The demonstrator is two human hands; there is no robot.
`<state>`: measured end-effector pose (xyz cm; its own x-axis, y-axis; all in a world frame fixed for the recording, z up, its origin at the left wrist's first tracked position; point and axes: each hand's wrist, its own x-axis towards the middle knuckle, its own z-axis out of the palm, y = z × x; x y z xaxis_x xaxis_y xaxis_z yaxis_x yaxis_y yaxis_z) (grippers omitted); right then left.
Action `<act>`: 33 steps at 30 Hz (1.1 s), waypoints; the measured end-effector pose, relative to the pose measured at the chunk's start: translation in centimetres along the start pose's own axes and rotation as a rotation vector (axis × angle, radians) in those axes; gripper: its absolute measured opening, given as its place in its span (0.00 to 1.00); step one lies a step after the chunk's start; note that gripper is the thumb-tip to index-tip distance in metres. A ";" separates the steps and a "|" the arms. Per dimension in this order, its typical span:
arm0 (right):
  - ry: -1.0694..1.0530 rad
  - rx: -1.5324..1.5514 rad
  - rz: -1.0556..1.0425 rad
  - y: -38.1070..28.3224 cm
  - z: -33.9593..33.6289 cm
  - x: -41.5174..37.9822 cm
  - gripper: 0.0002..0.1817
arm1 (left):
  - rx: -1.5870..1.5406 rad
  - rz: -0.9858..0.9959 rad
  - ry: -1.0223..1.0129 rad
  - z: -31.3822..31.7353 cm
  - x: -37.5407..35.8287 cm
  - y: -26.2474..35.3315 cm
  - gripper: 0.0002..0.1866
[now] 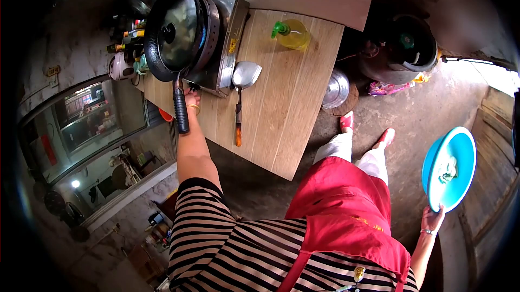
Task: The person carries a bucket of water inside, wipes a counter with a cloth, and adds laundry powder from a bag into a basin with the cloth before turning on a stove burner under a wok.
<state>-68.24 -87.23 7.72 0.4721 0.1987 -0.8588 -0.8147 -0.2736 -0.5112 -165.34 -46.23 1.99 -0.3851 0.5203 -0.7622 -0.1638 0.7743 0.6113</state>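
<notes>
My left hand (192, 98) reaches in under the wok's black handle (181, 110), its fingers closed at a dark knob (193, 86) on the front of the gas stove (226, 48). The handle hides part of those fingers. On the stove sits a black wok (153, 62), covered by a glass lid (181, 43) with a black knob; pale food shows blurrily through it. My right hand (433, 218) grips the rim of a blue basin (431, 170), tilted out to my right. A few green and whitish scraps (448, 170) lie inside it.
A wok spatula (247, 75) and a green-topped pump bottle (295, 34) of yellow liquid are on the wooden table (276, 113). Beyond its right edge stand a round metal lid (337, 89) and a large dark pot (403, 67). Bottles and a pink appliance (120, 67) line the left wall.
</notes>
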 end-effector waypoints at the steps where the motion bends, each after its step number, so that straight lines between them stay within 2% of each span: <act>1: -0.003 -0.003 0.005 -0.1 0.1 0.1 0.18 | 0.090 0.084 0.099 0.8 -0.5 -0.4 0.14; 3: 0.038 0.010 -0.012 -0.1 1.2 -0.2 0.15 | 0.271 0.251 0.299 3.6 -2.0 -1.7 0.14; 9: 0.080 0.010 -0.003 -0.1 2.6 0.0 0.14 | 0.259 0.228 0.320 6.4 -5.0 -0.7 0.13; 13: 0.079 0.019 -0.001 0.0 3.1 -0.2 0.14 | 0.279 0.209 0.323 3.3 -1.6 -1.3 0.13; 16: -0.011 -0.006 0.039 0.0 0.8 1.3 0.18 | 0.362 0.237 0.380 4.6 -2.4 -1.2 0.14; 18: -0.008 -0.018 0.023 0.1 1.6 0.7 0.18 | 0.413 0.265 0.431 5.6 -3.0 -1.2 0.14; 21: 0.002 -0.016 0.021 0.3 1.1 1.0 0.18 | 0.345 0.238 0.360 4.1 -2.1 -1.3 0.14; 27: 0.049 0.000 0.019 0.3 2.2 0.1 0.18 | 0.209 0.240 0.228 3.2 -2.1 -1.4 0.19; 30: 0.060 0.014 0.008 0.5 3.1 -0.3 0.17 | 0.459 0.211 0.472 9.4 -6.8 -1.1 0.24; 33: 0.047 -0.007 -0.003 0.3 3.2 -0.3 0.17 | 0.388 0.181 0.480 8.9 -7.5 -2.6 0.30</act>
<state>-69.71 -84.39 7.89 0.4900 0.1554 -0.8578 -0.8111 -0.2793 -0.5139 -153.92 -48.93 4.25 -0.7545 0.5052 -0.4189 0.2477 0.8103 0.5311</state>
